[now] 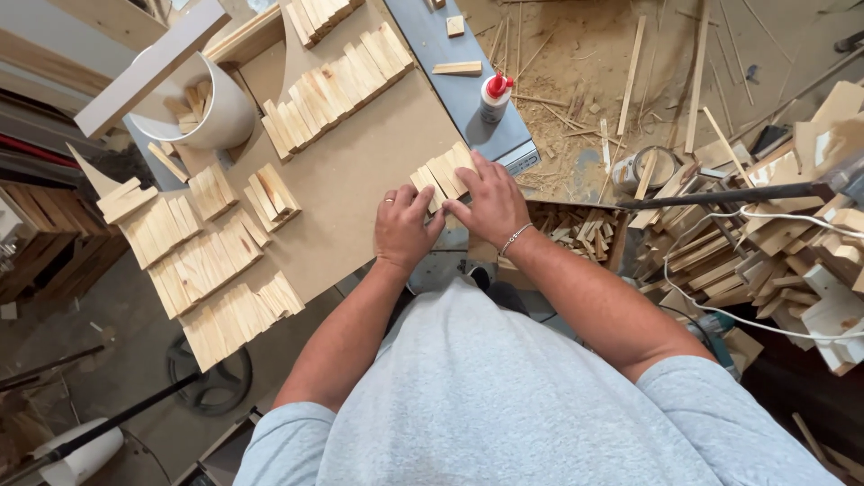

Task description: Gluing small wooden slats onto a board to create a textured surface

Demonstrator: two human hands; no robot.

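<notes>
Head view: a white bucket (216,112) holding wood pieces sits at far left, with rows of small wooden slats (211,270) laid out on the board (360,171). The left hand (402,225) and right hand (490,200) lie side by side, palms down, pressing a row of wooden blocks (441,175) at the board's edge. A glue bottle (494,96) stands beyond.

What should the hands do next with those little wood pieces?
Probably squeeze the row of small wood blocks together. The left hand and right hand both press on it, and its pieces look slightly fanned, unlike the finished rows nearby.
</notes>
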